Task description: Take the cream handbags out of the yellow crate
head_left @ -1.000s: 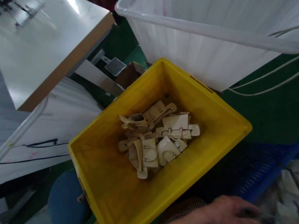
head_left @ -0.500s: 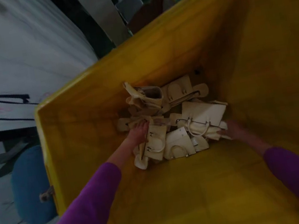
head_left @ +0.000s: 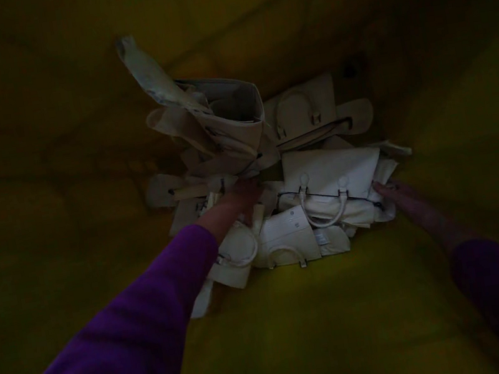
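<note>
Several pale cream handbags lie in a loose pile on the floor of a deep yellow bin. My left hand (head_left: 242, 199) reaches over the left part of the pile, fingers stretched out among the bags and dim. Just below it is a handbag with a curved handle (head_left: 240, 248). My right hand (head_left: 395, 194) is at the right end of a larger white handbag (head_left: 329, 168), its fingers extended against the bags' edge; I see no firm grip. An open-topped bag (head_left: 236, 104) stands at the back of the pile.
The yellow bin's walls (head_left: 447, 118) surround the pile on the visible sides. Another handbag (head_left: 301, 109) lies by the back wall, with a rounded flap beside it. A bag with a looped handle (head_left: 286, 238) lies at the front. The light is very dim.
My view has moved lower into the bin, and the surroundings outside it are out of sight. My left hand has shifted right across the bags. My right hand stays by the pile's right end.
</note>
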The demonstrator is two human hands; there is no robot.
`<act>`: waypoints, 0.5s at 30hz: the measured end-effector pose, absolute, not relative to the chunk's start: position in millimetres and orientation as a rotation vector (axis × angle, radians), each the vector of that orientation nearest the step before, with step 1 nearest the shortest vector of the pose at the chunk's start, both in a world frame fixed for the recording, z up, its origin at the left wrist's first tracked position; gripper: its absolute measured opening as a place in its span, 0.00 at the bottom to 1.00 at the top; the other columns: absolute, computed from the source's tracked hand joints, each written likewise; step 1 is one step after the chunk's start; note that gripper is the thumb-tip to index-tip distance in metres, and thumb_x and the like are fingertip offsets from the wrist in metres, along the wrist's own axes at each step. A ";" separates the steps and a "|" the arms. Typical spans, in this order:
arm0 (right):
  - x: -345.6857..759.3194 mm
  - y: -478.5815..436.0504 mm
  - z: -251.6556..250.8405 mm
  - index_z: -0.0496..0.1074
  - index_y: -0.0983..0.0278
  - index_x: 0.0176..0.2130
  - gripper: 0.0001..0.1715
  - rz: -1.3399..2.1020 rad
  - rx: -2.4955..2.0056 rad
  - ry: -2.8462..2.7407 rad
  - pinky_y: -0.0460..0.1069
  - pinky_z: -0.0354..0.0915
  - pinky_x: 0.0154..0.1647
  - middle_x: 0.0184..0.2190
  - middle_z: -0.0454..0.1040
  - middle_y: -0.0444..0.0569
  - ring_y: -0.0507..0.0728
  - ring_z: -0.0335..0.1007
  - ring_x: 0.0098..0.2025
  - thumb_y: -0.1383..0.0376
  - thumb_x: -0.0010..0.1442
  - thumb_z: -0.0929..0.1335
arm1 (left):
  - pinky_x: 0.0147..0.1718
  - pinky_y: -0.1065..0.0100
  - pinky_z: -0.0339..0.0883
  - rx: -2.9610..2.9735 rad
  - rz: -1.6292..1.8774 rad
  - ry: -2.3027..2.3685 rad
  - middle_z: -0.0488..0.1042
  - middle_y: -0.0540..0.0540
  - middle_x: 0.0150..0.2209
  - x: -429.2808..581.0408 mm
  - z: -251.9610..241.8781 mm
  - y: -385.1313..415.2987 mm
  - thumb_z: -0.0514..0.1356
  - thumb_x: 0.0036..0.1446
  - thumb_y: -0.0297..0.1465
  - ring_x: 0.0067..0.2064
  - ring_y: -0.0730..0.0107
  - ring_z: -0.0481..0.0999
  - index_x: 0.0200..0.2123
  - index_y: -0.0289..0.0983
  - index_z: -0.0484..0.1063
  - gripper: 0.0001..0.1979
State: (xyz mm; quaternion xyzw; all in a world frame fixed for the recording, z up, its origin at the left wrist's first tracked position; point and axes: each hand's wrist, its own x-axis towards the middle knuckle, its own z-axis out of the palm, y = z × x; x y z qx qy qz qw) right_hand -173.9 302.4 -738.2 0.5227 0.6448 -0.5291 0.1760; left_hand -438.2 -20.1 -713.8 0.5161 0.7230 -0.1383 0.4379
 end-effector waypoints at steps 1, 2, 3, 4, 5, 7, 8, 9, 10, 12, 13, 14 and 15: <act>-179.0 296.6 -739.9 0.70 0.66 0.50 0.21 -1.574 1.472 1.754 0.55 0.69 0.47 0.47 0.75 0.54 0.56 0.74 0.43 0.55 0.64 0.67 | 0.52 0.51 0.60 1.269 -0.344 1.780 0.65 0.26 0.56 -437.6 -710.6 -22.4 0.76 0.26 0.39 0.54 0.38 0.67 0.58 0.29 0.62 0.53; -183.7 290.0 -740.3 0.70 0.66 0.50 0.21 -1.651 1.454 1.675 0.55 0.70 0.46 0.45 0.76 0.53 0.56 0.75 0.42 0.55 0.64 0.67 | 0.50 0.52 0.62 1.255 -0.342 1.767 0.64 0.26 0.56 -437.0 -706.1 -24.9 0.76 0.28 0.39 0.54 0.39 0.67 0.58 0.29 0.61 0.53; -187.9 282.8 -739.6 0.71 0.67 0.49 0.21 -1.725 1.427 1.596 0.55 0.71 0.45 0.44 0.76 0.53 0.56 0.75 0.40 0.55 0.63 0.67 | 0.50 0.52 0.62 1.243 -0.337 1.756 0.63 0.26 0.57 -436.3 -700.9 -27.4 0.75 0.29 0.40 0.54 0.39 0.67 0.58 0.29 0.61 0.52; -191.5 275.4 -738.1 0.72 0.67 0.48 0.21 -1.791 1.398 1.520 0.55 0.71 0.44 0.43 0.77 0.54 0.57 0.76 0.39 0.55 0.61 0.68 | 0.50 0.53 0.63 1.233 -0.329 1.745 0.63 0.27 0.58 -435.1 -695.6 -29.9 0.75 0.30 0.40 0.55 0.39 0.67 0.59 0.30 0.61 0.52; -194.3 268.4 -736.2 0.72 0.67 0.47 0.21 -1.847 1.371 1.454 0.54 0.72 0.44 0.42 0.78 0.54 0.57 0.76 0.38 0.56 0.60 0.69 | 0.50 0.54 0.63 1.224 -0.319 1.731 0.63 0.28 0.59 -433.0 -690.6 -32.1 0.75 0.31 0.40 0.55 0.40 0.67 0.59 0.31 0.60 0.51; -197.3 256.9 -732.3 0.74 0.68 0.45 0.20 -1.921 1.342 1.357 0.54 0.72 0.43 0.40 0.79 0.54 0.58 0.77 0.37 0.58 0.57 0.71 | 0.50 0.55 0.64 1.209 -0.297 1.692 0.63 0.31 0.59 -426.0 -683.6 -35.2 0.75 0.30 0.38 0.55 0.42 0.68 0.58 0.34 0.62 0.50; -197.6 252.6 -730.9 0.74 0.68 0.45 0.19 -1.943 1.339 1.325 0.54 0.72 0.42 0.40 0.79 0.54 0.59 0.77 0.37 0.59 0.56 0.71 | 0.50 0.56 0.64 1.200 -0.291 1.670 0.64 0.32 0.58 -421.4 -682.4 -35.9 0.76 0.29 0.37 0.54 0.42 0.69 0.57 0.35 0.64 0.48; -197.1 249.3 -730.0 0.74 0.68 0.44 0.19 -1.959 1.340 1.303 0.54 0.72 0.42 0.40 0.79 0.55 0.59 0.77 0.37 0.60 0.55 0.71 | 0.50 0.55 0.65 1.187 -0.290 1.653 0.66 0.32 0.57 -416.5 -682.9 -35.9 0.76 0.29 0.36 0.53 0.43 0.70 0.55 0.35 0.66 0.46; -196.2 246.7 -729.6 0.74 0.68 0.44 0.18 -1.971 1.343 1.288 0.54 0.72 0.42 0.40 0.79 0.55 0.59 0.77 0.37 0.61 0.55 0.71 | 0.50 0.54 0.65 1.172 -0.291 1.644 0.66 0.32 0.57 -411.8 -684.9 -35.2 0.76 0.31 0.36 0.52 0.43 0.70 0.54 0.35 0.67 0.44; -194.1 242.0 -729.8 0.73 0.68 0.46 0.19 -1.993 1.346 1.270 0.54 0.72 0.44 0.42 0.78 0.55 0.58 0.77 0.39 0.63 0.55 0.71 | 0.50 0.51 0.65 1.136 -0.306 1.640 0.68 0.33 0.56 -404.5 -691.5 -32.1 0.74 0.39 0.36 0.51 0.45 0.71 0.54 0.33 0.68 0.38; -193.4 239.4 -729.7 0.72 0.68 0.47 0.19 -2.002 1.347 1.270 0.54 0.72 0.45 0.43 0.78 0.55 0.58 0.77 0.40 0.63 0.56 0.71 | 0.50 0.50 0.65 1.118 -0.317 1.636 0.69 0.34 0.54 -402.3 -694.6 -29.9 0.72 0.43 0.36 0.51 0.48 0.72 0.53 0.33 0.68 0.34; -193.1 236.4 -729.0 0.71 0.68 0.48 0.19 -2.007 1.352 1.278 0.55 0.71 0.46 0.45 0.77 0.54 0.57 0.76 0.41 0.64 0.58 0.70 | 0.50 0.50 0.66 1.101 -0.331 1.623 0.71 0.36 0.52 -400.9 -696.4 -27.6 0.70 0.47 0.35 0.49 0.51 0.73 0.52 0.33 0.69 0.30; -193.3 233.0 -727.3 0.71 0.67 0.49 0.19 -2.006 1.362 1.292 0.55 0.71 0.46 0.46 0.76 0.53 0.57 0.76 0.42 0.64 0.59 0.70 | 0.49 0.51 0.67 1.088 -0.349 1.604 0.73 0.38 0.49 -400.2 -696.0 -25.3 0.69 0.51 0.34 0.48 0.55 0.74 0.50 0.33 0.70 0.24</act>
